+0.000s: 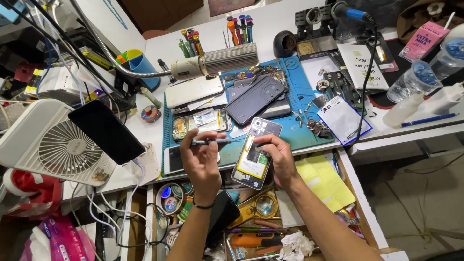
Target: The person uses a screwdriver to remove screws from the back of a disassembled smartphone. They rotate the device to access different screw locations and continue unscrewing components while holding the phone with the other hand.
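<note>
Two hands: both work low in the centre of the frame, above an open drawer.
Left hand: clenched around a thin dark screwdriver, which lies level, its tip pointing right toward the phone.
Right hand: grasps an opened phone from the right side, fingers over its middle.
Phone: back cover off, yellow battery showing, tilted with its camera end up; it sits just below the blue mat, at the desk's front edge.
Mat: centre of the frame, carrying a dark back cover, a white phone and another stripped phone.
Lamp: on a gooseneck, above the mat, upper centre.
Fan: white, left of the frame, with a black phone leaning on it.
Screwdriver rack: top centre.
Bottles: upper right.
Drawer: yellow paper, tape rolls, a magnifier and small tools.
</note>
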